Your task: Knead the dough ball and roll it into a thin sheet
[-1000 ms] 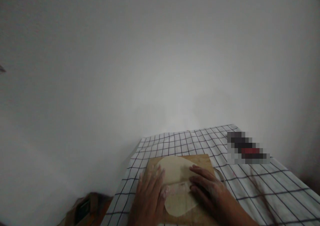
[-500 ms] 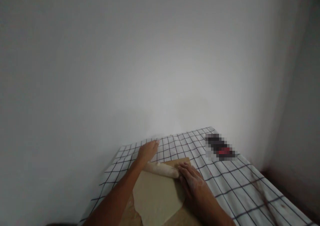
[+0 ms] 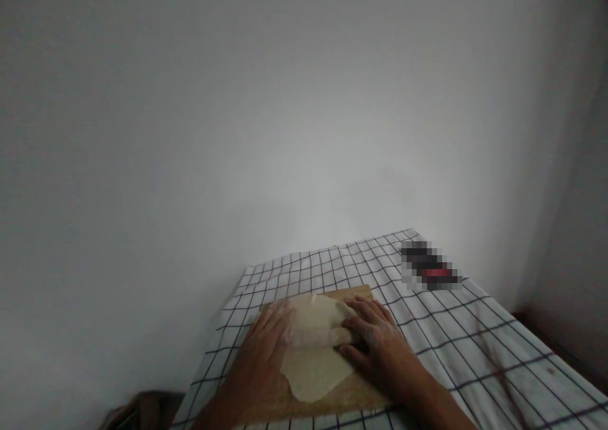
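Note:
A pale rolling pin lies crosswise on a thin sheet of dough. Under the dough is a wooden board. My left hand grips the pin's left end, its fingers pointing forward over it, slightly blurred. At the other end, my right hand holds the pin, with the thumb on the near side and the fingers on the far side. Both hands look dusted with flour and cover the pin's ends. The dough's far part reaches toward the board's back edge.
A white checked cloth covers the table. A pixelated dark and red item lies at the back right. Behind the table rises a pale wall. Some dark object shows at the lower left, beside the table.
The rolling pin has come nearer to me, from the dough's far edge to its middle. My left hand, raised beyond the pin before, is now down on its left end. The view has shifted slightly.

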The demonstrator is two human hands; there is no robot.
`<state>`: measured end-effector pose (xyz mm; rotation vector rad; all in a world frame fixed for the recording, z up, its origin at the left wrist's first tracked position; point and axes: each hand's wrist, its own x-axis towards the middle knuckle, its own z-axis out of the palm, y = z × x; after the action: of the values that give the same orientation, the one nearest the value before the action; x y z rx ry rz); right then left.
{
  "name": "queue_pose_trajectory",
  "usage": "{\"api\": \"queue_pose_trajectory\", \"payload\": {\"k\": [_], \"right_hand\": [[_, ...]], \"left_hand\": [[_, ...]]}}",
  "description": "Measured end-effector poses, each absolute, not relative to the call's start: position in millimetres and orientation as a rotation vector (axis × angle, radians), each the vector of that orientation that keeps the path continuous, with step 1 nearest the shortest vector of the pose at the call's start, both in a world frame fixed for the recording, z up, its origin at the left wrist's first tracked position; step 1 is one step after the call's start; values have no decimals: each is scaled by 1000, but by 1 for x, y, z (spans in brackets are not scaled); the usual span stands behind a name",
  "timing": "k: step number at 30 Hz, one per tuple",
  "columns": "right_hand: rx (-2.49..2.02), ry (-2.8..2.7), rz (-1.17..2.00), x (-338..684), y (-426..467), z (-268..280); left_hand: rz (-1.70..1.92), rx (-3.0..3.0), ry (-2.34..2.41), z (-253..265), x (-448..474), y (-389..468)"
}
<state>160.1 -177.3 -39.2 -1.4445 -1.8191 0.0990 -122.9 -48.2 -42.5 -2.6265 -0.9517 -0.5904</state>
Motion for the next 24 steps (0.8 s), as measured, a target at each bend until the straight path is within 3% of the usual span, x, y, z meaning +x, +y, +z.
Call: {"api": "queue_pose_trajectory", "payload": {"k": [15, 24], "right_hand": [[-1395, -1912, -180, 132, -242, -50], [-1536, -1883, -354, 144, -245, -60]], "left_hand": [[-767, -2928, -1192, -37, -143, -132], [-471, -2794, -969, -31, -120, -126]]}}
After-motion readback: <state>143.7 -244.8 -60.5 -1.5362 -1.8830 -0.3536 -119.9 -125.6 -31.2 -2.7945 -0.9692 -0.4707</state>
